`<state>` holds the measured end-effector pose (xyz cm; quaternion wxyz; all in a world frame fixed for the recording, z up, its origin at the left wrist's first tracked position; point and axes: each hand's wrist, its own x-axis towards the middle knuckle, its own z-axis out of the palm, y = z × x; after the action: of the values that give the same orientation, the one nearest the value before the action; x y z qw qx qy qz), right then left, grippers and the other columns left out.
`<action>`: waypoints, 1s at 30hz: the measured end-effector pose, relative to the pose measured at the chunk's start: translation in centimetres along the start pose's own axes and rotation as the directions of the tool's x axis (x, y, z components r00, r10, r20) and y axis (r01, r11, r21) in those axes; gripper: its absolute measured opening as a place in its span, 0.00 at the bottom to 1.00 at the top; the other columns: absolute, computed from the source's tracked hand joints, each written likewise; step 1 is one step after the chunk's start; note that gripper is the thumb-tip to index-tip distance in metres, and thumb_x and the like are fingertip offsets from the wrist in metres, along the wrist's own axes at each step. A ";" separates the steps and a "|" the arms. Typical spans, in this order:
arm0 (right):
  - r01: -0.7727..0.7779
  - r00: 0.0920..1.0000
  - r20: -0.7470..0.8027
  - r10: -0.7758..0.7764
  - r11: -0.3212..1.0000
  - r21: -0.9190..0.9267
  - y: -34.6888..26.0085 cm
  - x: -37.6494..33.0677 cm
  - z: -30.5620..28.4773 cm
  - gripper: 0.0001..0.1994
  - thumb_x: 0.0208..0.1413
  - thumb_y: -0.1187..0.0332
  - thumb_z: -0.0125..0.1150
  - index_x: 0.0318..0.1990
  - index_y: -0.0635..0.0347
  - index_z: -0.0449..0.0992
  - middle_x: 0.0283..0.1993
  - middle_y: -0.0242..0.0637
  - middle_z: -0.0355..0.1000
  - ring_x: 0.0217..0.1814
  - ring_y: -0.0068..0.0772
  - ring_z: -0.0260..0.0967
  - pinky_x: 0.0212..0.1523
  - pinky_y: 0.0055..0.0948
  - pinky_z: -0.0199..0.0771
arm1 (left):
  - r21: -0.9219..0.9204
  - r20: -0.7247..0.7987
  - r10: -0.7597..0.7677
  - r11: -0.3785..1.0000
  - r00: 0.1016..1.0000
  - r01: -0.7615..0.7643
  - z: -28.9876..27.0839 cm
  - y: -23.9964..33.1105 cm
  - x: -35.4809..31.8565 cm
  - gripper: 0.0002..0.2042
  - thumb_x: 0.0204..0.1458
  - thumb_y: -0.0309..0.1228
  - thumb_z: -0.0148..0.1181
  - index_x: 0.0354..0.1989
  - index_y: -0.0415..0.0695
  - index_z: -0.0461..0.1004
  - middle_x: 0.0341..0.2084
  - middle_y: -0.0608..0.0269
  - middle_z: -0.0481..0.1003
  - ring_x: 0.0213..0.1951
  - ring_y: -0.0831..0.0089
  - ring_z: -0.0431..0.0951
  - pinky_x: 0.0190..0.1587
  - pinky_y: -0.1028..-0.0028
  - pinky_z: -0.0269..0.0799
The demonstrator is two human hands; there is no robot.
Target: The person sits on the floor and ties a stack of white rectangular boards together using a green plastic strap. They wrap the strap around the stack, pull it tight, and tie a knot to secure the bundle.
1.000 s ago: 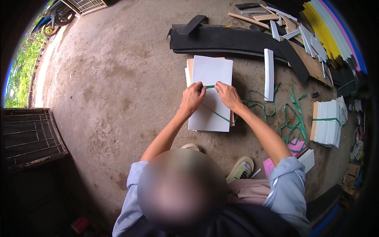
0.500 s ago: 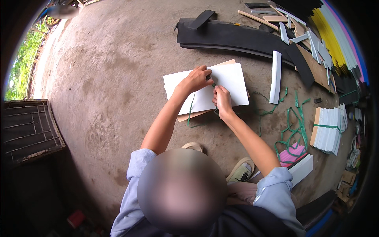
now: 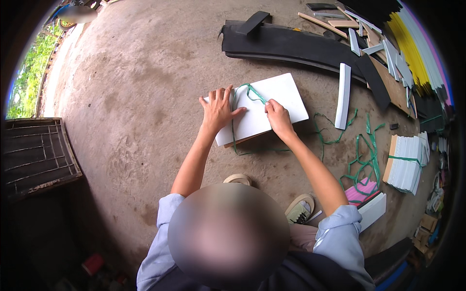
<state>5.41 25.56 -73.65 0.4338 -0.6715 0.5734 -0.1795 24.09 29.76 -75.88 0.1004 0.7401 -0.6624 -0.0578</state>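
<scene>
A stack of white rectangular boards (image 3: 282,94) lies on the floor in front of me, with the edge of a tan board (image 3: 248,138) showing beneath. My left hand (image 3: 218,110) rests flat on its left end, fingers spread. Thin green strapping (image 3: 252,90) crosses the top near that hand and passes under the near edge. My right hand (image 3: 277,118) is closed around the strapping's end above the right half of the boards. From there a loose tail of it trails right across the floor.
Beyond the boards lies a long black foam slab (image 3: 291,46). A white strip (image 3: 342,96) stands to the right, near tangled green strapping (image 3: 361,160) and a tied bundle of white pieces (image 3: 405,165). Offcuts (image 3: 383,53) pile up at far right. A dark metal-framed panel (image 3: 41,157) is at left.
My hands have moved apart; the left has opened and gone flat onto the boards' left end. My right hand has drawn the strapping rightward, and the stack has turned slightly.
</scene>
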 end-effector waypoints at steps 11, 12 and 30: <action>0.059 0.998 0.021 -0.061 0.994 0.092 -0.8 -1.0 1.2 0.13 0.56 0.62 0.41 0.27 0.63 0.64 0.20 0.47 0.63 0.25 0.48 0.62 0.28 0.40 0.60 | -0.811 0.048 -0.544 0.468 0.837 0.351 1.8 0.1 -6.4 0.45 0.41 0.40 0.62 0.60 0.33 0.37 0.58 0.38 0.44 0.60 0.48 0.48 0.60 0.62 0.46; 0.082 0.997 -0.002 -0.083 0.993 0.085 -0.7 -1.2 1.5 0.14 0.57 0.62 0.41 0.27 0.64 0.63 0.19 0.43 0.62 0.22 0.39 0.60 0.27 0.36 0.60 | -0.818 0.067 -0.518 0.460 0.852 0.344 2.1 0.3 -6.5 0.45 0.41 0.39 0.62 0.60 0.33 0.37 0.58 0.37 0.46 0.59 0.49 0.50 0.59 0.64 0.48; -0.045 0.996 -0.049 0.069 0.922 0.384 -1.6 -0.6 5.4 0.13 0.57 0.64 0.39 0.25 0.62 0.62 0.20 0.32 0.59 0.22 0.25 0.55 0.26 0.26 0.58 | -0.692 0.072 -0.419 0.633 0.905 0.348 1.4 -2.7 -3.5 0.44 0.38 0.35 0.62 0.60 0.33 0.40 0.55 0.39 0.55 0.54 0.52 0.61 0.54 0.66 0.58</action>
<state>10.16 28.08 -75.27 0.5435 -0.5511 0.5598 -0.2959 26.03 33.42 -77.99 0.3854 0.7740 -0.4141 -0.2844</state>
